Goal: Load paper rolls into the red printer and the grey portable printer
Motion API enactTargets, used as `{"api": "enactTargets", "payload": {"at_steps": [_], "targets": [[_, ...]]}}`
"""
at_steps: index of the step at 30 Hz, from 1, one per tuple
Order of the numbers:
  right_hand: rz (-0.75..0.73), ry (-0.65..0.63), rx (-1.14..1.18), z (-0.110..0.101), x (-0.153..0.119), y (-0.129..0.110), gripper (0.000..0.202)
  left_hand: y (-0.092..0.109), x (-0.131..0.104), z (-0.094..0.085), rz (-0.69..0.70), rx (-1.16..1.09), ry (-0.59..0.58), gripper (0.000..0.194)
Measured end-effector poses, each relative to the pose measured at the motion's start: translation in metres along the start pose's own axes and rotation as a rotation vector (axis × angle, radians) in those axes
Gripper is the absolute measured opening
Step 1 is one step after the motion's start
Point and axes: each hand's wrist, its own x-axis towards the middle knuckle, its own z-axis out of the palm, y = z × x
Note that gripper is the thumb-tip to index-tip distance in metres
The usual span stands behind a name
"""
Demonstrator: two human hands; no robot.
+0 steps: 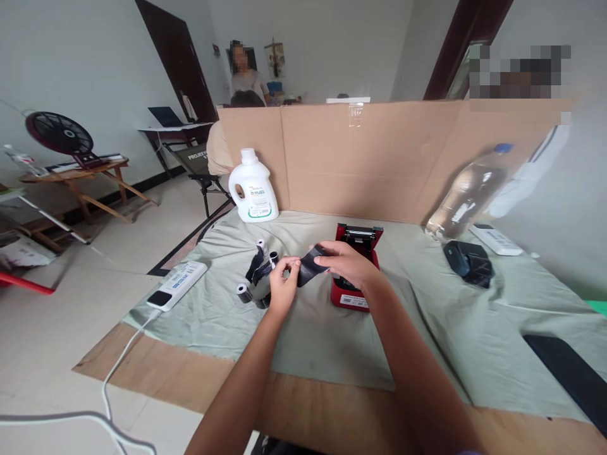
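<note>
Between my two hands a black ribbon (310, 268), like printer ribbon, is stretched a short way above the cloth. My left hand (283, 285) pinches its left end with thumb and fingers. At the other end, the fingers of my right hand (349, 262) are closed on it. Just beyond and below my right hand stands a small red printer (349, 299) with its lid raised; my hand and forearm hide part of it. Left of my left hand are a white-cored roll (243, 292), another small roll (260, 244) and a black-rimmed core (274, 257), with loose black ribbon around them.
A white detergent bottle (253, 189) stands before a cardboard screen (365, 164). A power strip (177, 285) lies left. To the right are a tilted clear bottle (469, 193), a black device (468, 262), a white strip (496, 240) and a dark flat object (569, 366). People are behind the screen.
</note>
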Motion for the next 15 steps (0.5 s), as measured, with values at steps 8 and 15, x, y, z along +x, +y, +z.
{"api": "enactTargets", "payload": {"at_steps": [8, 15], "targets": [[-0.001, 0.054, 0.313, -0.009, 0.008, 0.009, 0.035, -0.001, 0.001, -0.001, 0.009, 0.002, 0.048, 0.022], [-0.036, 0.158, 0.245, -0.015, 0.003, 0.006, 0.036, 0.000, 0.001, 0.000, 0.026, 0.032, 0.046, 0.024]]}}
